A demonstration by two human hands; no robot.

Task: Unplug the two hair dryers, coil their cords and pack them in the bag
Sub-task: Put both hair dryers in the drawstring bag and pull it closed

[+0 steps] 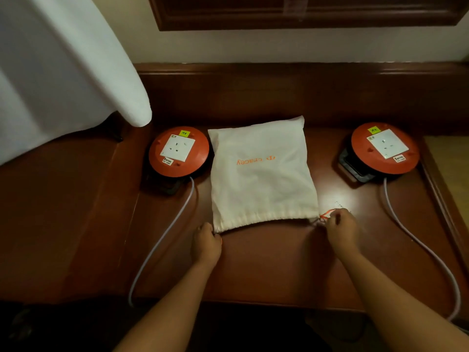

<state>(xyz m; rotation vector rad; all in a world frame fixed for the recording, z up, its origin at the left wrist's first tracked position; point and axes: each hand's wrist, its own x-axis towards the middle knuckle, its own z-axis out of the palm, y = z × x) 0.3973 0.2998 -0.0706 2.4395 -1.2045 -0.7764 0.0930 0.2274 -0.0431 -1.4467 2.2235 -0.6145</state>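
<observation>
The white drawstring bag (pixel 261 174) lies flat on the dark wooden table (pixel 266 262), its gathered mouth toward the person; it looks filled, and no hair dryer shows, so they are probably inside already. The left hand (pixel 206 243) grips the bag's near left corner, fingers curled on the cloth, while the right hand (pixel 340 231) pinches the orange drawstring (pixel 326 215) at the bag's near right corner. The step in hand seems to be cinching the mouth shut. If the right hand pulls hard while the left grip slips, the bag may slide sideways across the smooth table, or the thin cord may snag in the gathered hem and leave the mouth gaping. Just left of the bag sits an orange extension reel (pixel 179 151) with an empty socket, and another reel (pixel 384 148) stands well to the bag's right; each trails a pale cable (pixel 162 240) over the table's near edge. The right reel's cable (pixel 406 229) curves near the right forearm and could catch an elbow. A white padded board (pixel 63 67) looms beyond the bag's far left.
</observation>
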